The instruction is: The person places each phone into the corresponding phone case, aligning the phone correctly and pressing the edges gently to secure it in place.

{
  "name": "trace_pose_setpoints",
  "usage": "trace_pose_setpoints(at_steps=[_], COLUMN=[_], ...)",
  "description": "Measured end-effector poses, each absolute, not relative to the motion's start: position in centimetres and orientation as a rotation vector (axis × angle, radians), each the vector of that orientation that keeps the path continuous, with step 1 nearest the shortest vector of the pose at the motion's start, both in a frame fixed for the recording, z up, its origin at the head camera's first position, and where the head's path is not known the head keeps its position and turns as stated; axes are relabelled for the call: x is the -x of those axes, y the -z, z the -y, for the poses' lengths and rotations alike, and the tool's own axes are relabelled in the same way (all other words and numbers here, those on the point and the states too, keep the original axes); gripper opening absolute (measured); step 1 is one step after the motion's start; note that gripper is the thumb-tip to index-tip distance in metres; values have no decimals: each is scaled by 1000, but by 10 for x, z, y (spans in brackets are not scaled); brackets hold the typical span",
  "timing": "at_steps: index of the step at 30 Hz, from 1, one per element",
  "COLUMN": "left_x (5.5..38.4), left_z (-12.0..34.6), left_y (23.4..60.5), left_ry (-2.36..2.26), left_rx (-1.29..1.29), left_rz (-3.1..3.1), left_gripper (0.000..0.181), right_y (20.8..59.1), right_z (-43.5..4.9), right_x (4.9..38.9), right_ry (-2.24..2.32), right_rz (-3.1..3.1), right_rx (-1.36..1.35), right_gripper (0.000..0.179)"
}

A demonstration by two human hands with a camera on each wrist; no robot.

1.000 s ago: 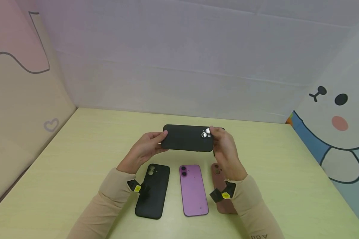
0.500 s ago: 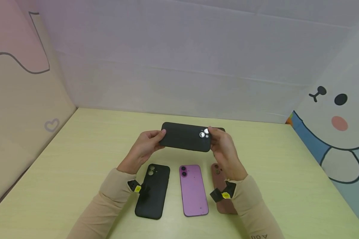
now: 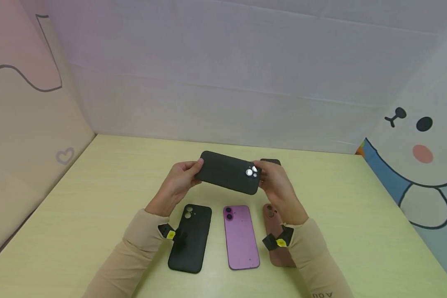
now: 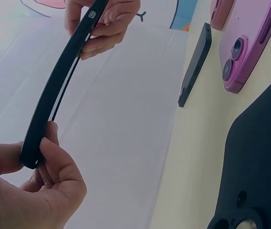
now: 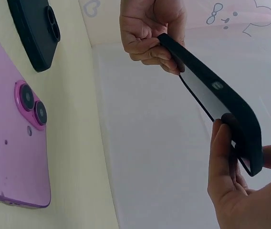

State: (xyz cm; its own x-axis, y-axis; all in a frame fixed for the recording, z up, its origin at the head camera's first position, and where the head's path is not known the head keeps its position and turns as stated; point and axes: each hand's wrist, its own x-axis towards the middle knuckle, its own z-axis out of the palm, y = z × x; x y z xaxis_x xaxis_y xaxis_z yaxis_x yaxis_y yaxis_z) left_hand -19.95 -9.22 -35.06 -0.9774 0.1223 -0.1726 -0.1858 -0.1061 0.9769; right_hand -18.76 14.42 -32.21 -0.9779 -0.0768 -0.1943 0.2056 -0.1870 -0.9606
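Head view: a black phone case is held above the table, stretched lengthwise between two hands, its back facing the head camera and its right end lower in view. The lens openings at that end look bright white. From the right wrist, a pale surface shows inside the rim; whether a phone sits in it cannot be told.

The left hand has its grip closed on one end, thumb on the back and fingers behind. The right hand pinches the other end, thumb beside the lens openings.

Below, on the table, another black case lies back up near the left wrist, its lens openings pale in the head view; its contents cannot be told. In the middle lies a purple phone, lenses up. At right, a brownish-pink case is partly hidden by the right wrist and its small camera. Farther back, a dark slab lies flat, mostly behind the right hand.
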Motion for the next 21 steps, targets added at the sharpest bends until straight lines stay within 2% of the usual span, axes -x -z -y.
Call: trace_pose_setpoints(at_steps=[4,10,21], left_x=[201,201,202], left_z=[94,97,103], left_y=[351,349,346], left_ry=[-2212,-2192,-1906], left_rx=[90,71,-202], left_rz=[-1931,-1941,-2012], left_gripper=[44,44,48], right_y=[324,327,328], right_z=[-144,-144,-145], right_x=[188,188,188], right_ry=[2143,2063,2092], right_rz=[-2003,-2069,-2069], right_rx=[-53,-48,-75], right_gripper=[14,30,11])
